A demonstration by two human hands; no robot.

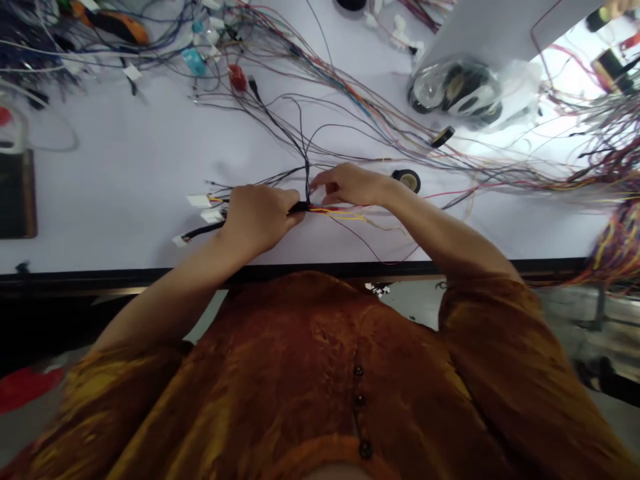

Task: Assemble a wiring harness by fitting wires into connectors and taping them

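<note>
The location is a workshop for electrical wiring. The white tabletop (115,160), trimmed in black along its near edge, functions as the workbench. A black-sleeved cable bundle (299,207) with white connectors (199,201) is positioned near the middle of that edge. Long multicoloured wires (350,90) run from the far side of the tabletop toward the right. A blue-purple wire mass (30,57) occupies the far left, near an orange-and-black tool (123,28). A tape roll (407,180) lies right of centre; a clear plastic bag (477,87) containing roll-shaped items lies farther from the near edge. At the right, a wire bunch (617,233) hangs over the near edge.
</note>
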